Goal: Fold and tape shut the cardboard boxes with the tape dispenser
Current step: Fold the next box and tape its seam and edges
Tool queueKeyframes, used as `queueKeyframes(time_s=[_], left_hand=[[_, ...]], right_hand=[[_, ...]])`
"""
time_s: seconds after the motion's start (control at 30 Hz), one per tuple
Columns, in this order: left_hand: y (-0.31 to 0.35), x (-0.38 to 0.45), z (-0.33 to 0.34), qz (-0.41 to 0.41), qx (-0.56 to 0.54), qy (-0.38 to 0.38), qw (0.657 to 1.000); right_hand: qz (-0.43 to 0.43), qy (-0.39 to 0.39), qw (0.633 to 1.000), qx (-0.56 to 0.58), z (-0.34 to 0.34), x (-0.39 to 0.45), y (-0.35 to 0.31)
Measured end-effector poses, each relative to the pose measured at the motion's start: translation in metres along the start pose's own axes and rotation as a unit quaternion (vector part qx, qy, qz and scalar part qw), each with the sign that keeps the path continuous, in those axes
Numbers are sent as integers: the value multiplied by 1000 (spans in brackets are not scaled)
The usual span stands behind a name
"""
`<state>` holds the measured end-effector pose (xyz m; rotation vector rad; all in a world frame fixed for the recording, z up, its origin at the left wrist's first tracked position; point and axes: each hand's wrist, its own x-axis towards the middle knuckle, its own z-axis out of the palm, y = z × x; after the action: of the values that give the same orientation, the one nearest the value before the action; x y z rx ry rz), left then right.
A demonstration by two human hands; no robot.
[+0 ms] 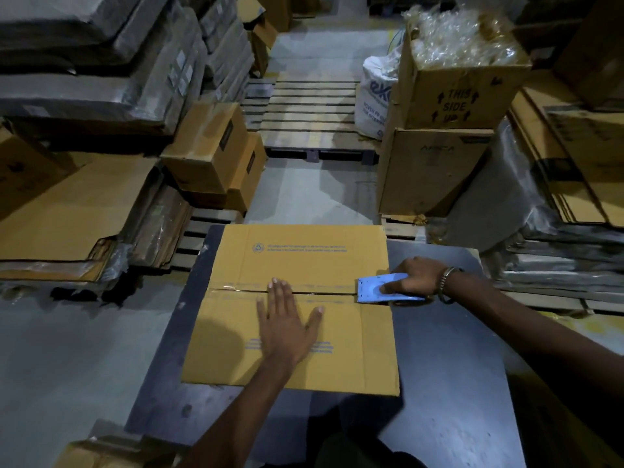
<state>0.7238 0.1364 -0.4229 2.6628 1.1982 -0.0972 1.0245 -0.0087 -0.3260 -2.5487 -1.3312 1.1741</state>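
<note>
Your right hand [417, 276] grips the blue dispenser [385, 288], fingers curled over its top, with its front edge at the right end of the box [290, 309] seam. A metal bracelet [445, 285] sits on that wrist. Your left hand [287, 322] lies flat and open on the box, fingers straight and spread, fingertips reaching across the seam near its middle, holding nothing. Clear tape [236, 287] shows along the seam to the left of that hand. The box rests with both top flaps folded shut on a dark table [449, 366], its near edge towards you. Beyond the table lie a wooden pallet [310, 113], stacked flat cardboard [67, 211] at left, and upright cartons [435, 170] at right, the top one filled with clear plastic wrap [462, 38].
</note>
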Motion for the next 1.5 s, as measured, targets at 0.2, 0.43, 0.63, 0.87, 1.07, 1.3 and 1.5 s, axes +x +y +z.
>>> queueKeyframes(time_s=[0.2,0.43,0.63,0.87,1.07,1.3,1.5], left_hand=[[119,-19,9,84,-37,-39,995],[130,-19,17,49,-15,-13,999],[131,-18,22,49,-20,3,999],[131,-16,24,55,-10,5,998],[131,-16,24,62,-4,4,998],[130,-17,26,64,-4,17,998],[131,-16,25,66,-2,17,998]], right_hand=[[0,-15,1000,4,-6,0,-1],[2,-23,999,23,-6,-1,3],[6,-42,997,59,-8,-7,30],[10,-44,993,106,-9,-13,57],[47,-41,991,114,-14,-20,84],[82,-37,987,131,-21,-37,114],[103,-44,983,145,-14,-36,116]])
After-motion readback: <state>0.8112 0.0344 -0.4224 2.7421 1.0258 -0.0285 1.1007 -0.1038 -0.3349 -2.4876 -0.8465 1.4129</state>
